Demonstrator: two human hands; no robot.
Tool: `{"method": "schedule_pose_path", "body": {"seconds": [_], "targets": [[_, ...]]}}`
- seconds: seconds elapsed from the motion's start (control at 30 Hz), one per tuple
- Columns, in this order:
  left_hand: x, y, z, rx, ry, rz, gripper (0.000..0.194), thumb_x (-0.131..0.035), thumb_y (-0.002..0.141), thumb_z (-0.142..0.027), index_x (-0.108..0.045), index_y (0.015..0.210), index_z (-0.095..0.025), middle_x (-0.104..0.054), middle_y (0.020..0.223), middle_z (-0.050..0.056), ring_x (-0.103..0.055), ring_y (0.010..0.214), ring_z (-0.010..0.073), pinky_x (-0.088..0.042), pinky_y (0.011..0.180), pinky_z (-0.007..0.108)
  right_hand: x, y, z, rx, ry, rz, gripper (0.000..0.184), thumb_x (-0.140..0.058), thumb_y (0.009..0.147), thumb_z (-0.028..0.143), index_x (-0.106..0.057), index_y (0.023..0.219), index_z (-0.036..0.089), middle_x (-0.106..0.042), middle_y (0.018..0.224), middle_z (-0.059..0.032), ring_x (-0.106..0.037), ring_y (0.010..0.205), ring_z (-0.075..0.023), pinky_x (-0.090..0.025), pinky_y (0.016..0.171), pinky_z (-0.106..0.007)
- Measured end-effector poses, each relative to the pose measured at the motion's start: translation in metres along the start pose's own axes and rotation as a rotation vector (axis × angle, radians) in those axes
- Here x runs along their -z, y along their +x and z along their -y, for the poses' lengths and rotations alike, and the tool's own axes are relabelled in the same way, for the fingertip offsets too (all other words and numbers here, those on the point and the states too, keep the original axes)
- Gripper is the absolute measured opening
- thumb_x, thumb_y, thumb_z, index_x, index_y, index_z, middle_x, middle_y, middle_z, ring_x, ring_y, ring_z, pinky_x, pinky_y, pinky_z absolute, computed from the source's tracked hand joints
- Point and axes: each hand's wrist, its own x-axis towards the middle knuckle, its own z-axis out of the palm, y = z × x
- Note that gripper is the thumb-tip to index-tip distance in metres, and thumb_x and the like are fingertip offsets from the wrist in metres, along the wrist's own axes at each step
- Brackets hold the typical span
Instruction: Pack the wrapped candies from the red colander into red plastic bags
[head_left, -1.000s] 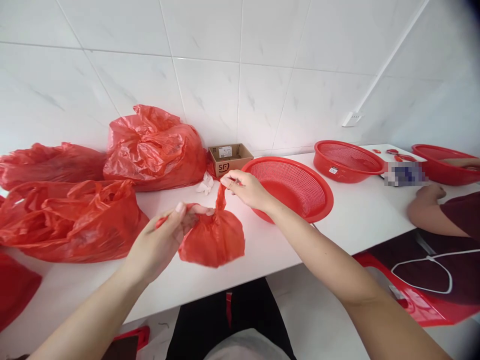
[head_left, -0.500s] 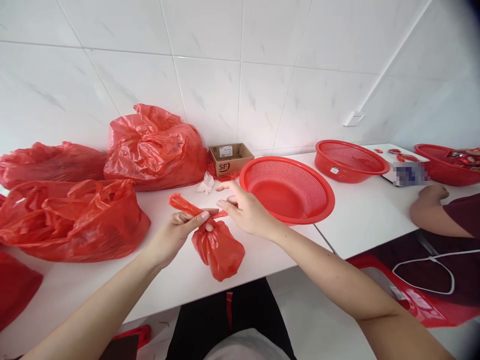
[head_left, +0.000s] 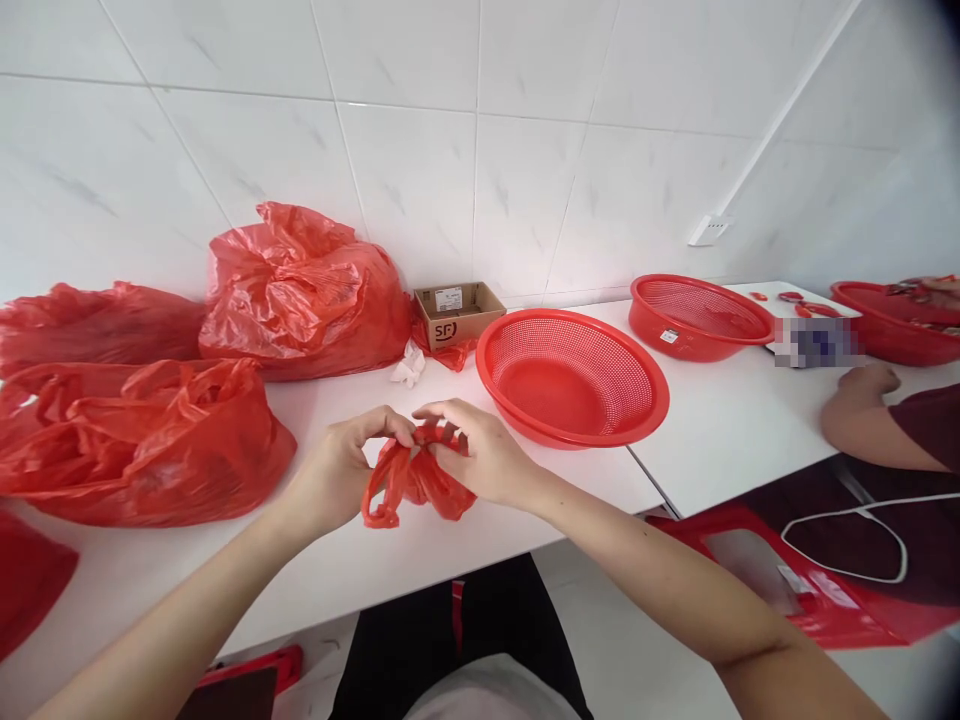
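A small red plastic bag (head_left: pixel 431 487) is between my hands above the white table (head_left: pixel 405 570). My left hand (head_left: pixel 352 460) pinches the gathered plastic at its left, with a loop of the bag hanging below the fingers. From the other side, my right hand (head_left: pixel 480 450) has thumb and fingers closed on the bag's twisted neck. The bag's lower body is partly behind the loop and the fingers. What the bag contains cannot be seen. Just beyond my right hand stands a red perforated basket (head_left: pixel 574 390).
Large red plastic bags (head_left: pixel 307 300) fill the table's left side. A small cardboard box (head_left: pixel 459 312) and crumpled white tissue (head_left: pixel 409 364) lie near the wall. On the right are a second red basket (head_left: pixel 697 318), a red basin (head_left: pixel 900 330) and another person's arm (head_left: pixel 862 415).
Both hands have come closer together at the bag's neck. The bag has turned and drawn up, its loop now hanging toward me. The other person's hand now shows at the far-right basin.
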Motion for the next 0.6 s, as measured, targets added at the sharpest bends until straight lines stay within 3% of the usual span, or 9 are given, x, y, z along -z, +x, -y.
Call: {"method": "schedule_pose_path", "body": {"seconds": [0.1,0.2,0.37,0.5,0.6], "targets": [[0.0,0.003,0.0,-0.105,0.213,-0.106,0.019,-0.069,0.071,-0.022,-0.056,0.084,-0.02,-0.066,0.086,0.001,-0.065,0.079,0.0192,-0.053,0.066,0.029,-0.01,-0.003,0.001,-0.021,0.179,0.033,0.031,-0.052,0.083,0.011,-0.052,0.112,0.022,-0.062,0.091,0.0003,-0.057,0.075,-0.0104,-0.049,0.074,-0.026],[-0.002,0.003,0.002,-0.309,0.41,-0.186,0.021,-0.063,0.074,-0.019,-0.054,0.093,-0.021,-0.063,0.088,0.0,-0.063,0.076,0.0161,-0.054,0.068,0.029,-0.02,-0.008,0.002,-0.086,0.333,0.022,0.03,-0.059,0.082,0.015,-0.049,0.11,0.022,-0.059,0.081,0.0036,-0.058,0.073,-0.0106,-0.05,0.073,-0.027],[-0.001,0.0,-0.001,-0.507,0.494,-0.225,0.017,-0.056,0.086,-0.016,-0.056,0.102,-0.022,-0.058,0.095,0.002,-0.06,0.086,0.0133,-0.053,0.071,0.024,-0.012,-0.003,0.003,-0.245,0.56,0.103,0.021,-0.053,0.092,0.033,-0.051,0.109,0.022,-0.059,0.072,0.0043,-0.058,0.062,-0.0102,-0.049,0.062,-0.025],[0.007,-0.004,-0.003,-0.543,0.535,-0.159,0.017,-0.056,0.087,-0.013,-0.061,0.1,-0.023,-0.059,0.096,0.002,-0.061,0.084,0.012,-0.051,0.071,0.022,-0.001,0.003,0.008,-0.199,0.446,0.134,0.012,-0.052,0.092,0.027,-0.061,0.091,0.018,-0.063,0.081,0.0003,-0.058,0.07,-0.01,-0.047,0.066,-0.024],[0.015,-0.008,-0.001,-0.542,0.557,-0.102,0.026,-0.056,0.086,-0.01,-0.063,0.106,-0.026,-0.064,0.1,0.001,-0.064,0.086,0.0128,-0.051,0.072,0.022,0.0,0.0,0.014,-0.153,0.271,0.129,0.008,-0.052,0.091,0.021,-0.059,0.089,0.018,-0.064,0.084,0.0005,-0.058,0.076,-0.0108,-0.044,0.07,-0.024]]}}
